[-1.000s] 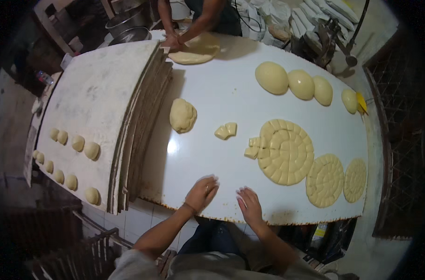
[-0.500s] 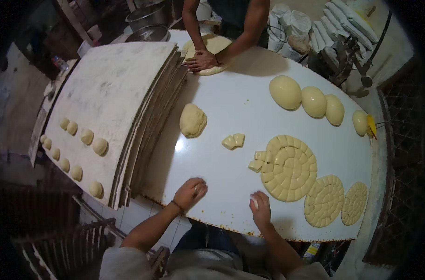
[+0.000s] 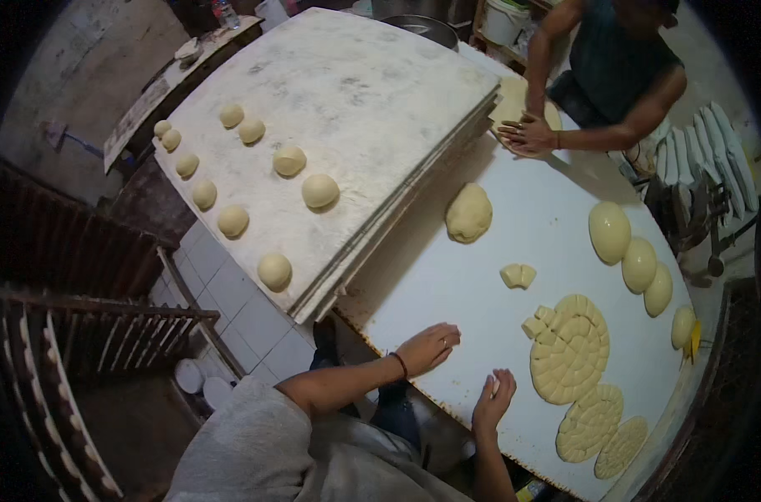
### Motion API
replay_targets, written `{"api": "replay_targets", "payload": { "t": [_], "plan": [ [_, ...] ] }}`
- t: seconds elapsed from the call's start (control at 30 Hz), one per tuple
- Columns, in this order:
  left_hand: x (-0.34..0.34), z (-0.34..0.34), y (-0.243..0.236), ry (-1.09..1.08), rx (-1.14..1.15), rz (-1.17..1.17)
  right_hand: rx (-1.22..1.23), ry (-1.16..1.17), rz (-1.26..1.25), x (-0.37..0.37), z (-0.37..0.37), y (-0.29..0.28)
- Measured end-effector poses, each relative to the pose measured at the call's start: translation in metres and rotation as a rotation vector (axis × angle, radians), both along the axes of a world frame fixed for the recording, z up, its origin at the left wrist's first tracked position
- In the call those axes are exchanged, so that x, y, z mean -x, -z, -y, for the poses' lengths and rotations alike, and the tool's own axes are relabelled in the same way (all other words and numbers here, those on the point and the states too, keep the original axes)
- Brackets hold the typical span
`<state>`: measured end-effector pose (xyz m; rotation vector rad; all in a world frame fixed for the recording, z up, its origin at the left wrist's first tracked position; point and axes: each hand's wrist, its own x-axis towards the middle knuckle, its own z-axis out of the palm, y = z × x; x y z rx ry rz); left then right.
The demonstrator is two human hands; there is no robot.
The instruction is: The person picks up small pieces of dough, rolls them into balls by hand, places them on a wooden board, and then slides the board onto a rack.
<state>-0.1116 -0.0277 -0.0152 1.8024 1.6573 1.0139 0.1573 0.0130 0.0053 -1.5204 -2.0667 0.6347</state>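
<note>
My left hand (image 3: 429, 347) rests palm down near the table's front edge, fingers curled over; whatever lies under the palm is hidden. To its right, my right hand (image 3: 493, 403) is cupped on its side, with a pale bit, seemingly dough, showing between thumb and fingers. Beyond it lies a round dough disc (image 3: 574, 356) cut into wedges and blocks, with a few loose pieces (image 3: 533, 327) at its upper left edge. Two smaller cut discs, a middle one (image 3: 590, 423) and a small one (image 3: 621, 448), lie to the right. A small cluster of cut dough pieces (image 3: 518, 275) sits farther up.
Stacked floured boards (image 3: 380, 84) at left bear several dough balls (image 3: 320, 192). A dough lump (image 3: 469, 213) lies beside the stack. Several smooth dough mounds (image 3: 609, 232) line the far right, near a yellow tool (image 3: 696, 340). Across the table, a co-worker's hands (image 3: 527, 134) press flattened dough.
My view has swung to the left, so the table's contents appear farther right and more of the boards shows. Both my hands remain low over the table's front edge, still curled.
</note>
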Motion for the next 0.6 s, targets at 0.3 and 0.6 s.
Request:
{"api": "replay_targets", "payload": {
  "t": [0.3, 0.6],
  "plan": [
    [0.140, 0.076, -0.234, 0.178, 0.532, 1.350, 0.718, 0.281, -0.678, 0.063, 0.024, -0.121],
    [0.665, 0.073, -0.334, -0.590, -0.070, -0.115, 0.435, -0.531, -0.471, 0.505, -0.041, -0.339]
  ]
}}
